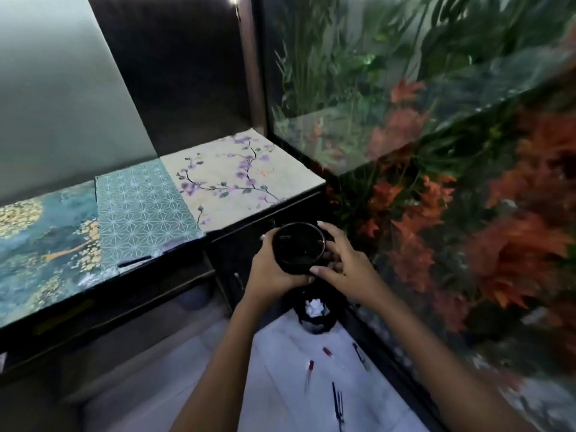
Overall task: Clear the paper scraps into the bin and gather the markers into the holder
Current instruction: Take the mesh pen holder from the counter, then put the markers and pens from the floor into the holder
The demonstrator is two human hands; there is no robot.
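Both hands, left (270, 265) and right (342, 265), gripping empty holder (300, 247). Scraps (314, 308) sitting in bin (316, 322) at 6 o'clock. Markers (328, 353) lying on floor, awaiting pickup.

Holder (299, 248): black, smooth, with a faint sheen on its rim; material unclear.
Bin (316, 318): black, matt, looks like open mesh.
Scraps (314, 308): white crumpled paper, rough and creased.
Markers (328, 352): slim, smooth plastic by the look of them, blurred.
Floor (280, 369): pale, smooth, marble-like with grey veins.
Mats (243, 179): flat printed sheets, matt; one floral, one geometric teal, one blue and gold.
Cabinet (230, 254): dark, smooth, slightly glossy.
Tank (405, 151): clear glass, glossy and reflective, with a dark frame.
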